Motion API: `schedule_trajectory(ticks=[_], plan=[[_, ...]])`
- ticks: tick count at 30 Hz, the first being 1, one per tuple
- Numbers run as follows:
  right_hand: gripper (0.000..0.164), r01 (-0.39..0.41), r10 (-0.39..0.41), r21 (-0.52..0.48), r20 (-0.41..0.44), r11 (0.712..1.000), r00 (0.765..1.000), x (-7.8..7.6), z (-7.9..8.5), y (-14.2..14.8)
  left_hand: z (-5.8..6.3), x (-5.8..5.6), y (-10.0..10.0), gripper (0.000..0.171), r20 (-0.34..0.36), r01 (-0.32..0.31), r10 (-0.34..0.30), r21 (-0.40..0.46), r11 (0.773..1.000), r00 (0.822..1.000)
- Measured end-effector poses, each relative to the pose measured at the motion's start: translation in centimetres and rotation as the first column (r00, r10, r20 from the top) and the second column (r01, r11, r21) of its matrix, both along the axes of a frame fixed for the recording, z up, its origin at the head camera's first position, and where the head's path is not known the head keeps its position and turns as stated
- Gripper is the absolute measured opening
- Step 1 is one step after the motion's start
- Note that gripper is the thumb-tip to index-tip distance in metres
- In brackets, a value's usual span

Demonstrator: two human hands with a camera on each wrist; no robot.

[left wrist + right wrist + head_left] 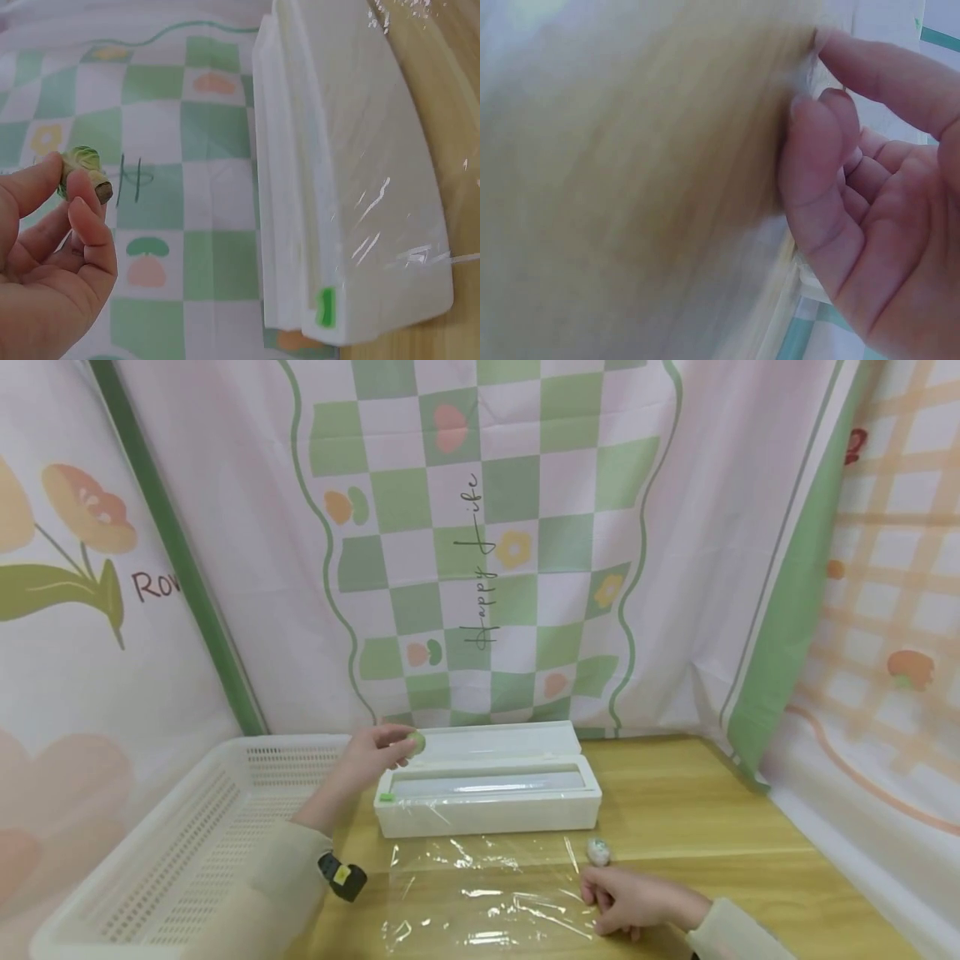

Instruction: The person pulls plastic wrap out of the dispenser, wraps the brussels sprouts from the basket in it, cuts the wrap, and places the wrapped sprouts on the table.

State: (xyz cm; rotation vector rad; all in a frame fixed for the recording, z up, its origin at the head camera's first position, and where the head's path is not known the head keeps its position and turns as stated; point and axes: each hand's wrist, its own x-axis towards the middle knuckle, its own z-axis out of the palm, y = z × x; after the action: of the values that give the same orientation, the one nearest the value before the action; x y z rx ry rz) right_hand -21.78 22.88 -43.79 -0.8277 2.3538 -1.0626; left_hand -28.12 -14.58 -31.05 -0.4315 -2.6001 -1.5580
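My left hand [381,750] pinches a small green Brussels sprout [84,171] between thumb and fingertips, raised above the left end of a white cling film box [487,814]. Its brown cut stem [104,192] shows in the left wrist view. A sheet of clear cling film [487,893] lies spread on the table in front of the box. At the film's right edge, my right hand [637,900] rests with thumb and forefinger apart, fingertips touching the surface. Just beyond it lies a small round thing wrapped in film [598,852].
A white perforated plastic basket [176,835] stands at the left. The box lid [495,739] is raised at the back, and a green tab [387,797] sits on its left end. Patterned curtains [480,552] enclose the wooden table [675,793].
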Motion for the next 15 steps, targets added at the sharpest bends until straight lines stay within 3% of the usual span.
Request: schedule_trajectory(ticks=[8, 15], plan=[[0.027, 0.0, 0.0, -0.004, 0.013, 1.0, 1.0, 0.0, 0.0, 0.0, -1.5, 0.8, 2.6, 0.034, 0.003, 0.089, -0.088, -0.018, 0.996, 0.996], [0.028, -0.004, 0.005, -0.016, 0.01, 1.0, 1.0, 0.0, -0.1, 0.1, -4.0, 1.3, 4.6, 0.038, -0.002, 0.21, -0.21, 0.002, 0.978, 0.978]])
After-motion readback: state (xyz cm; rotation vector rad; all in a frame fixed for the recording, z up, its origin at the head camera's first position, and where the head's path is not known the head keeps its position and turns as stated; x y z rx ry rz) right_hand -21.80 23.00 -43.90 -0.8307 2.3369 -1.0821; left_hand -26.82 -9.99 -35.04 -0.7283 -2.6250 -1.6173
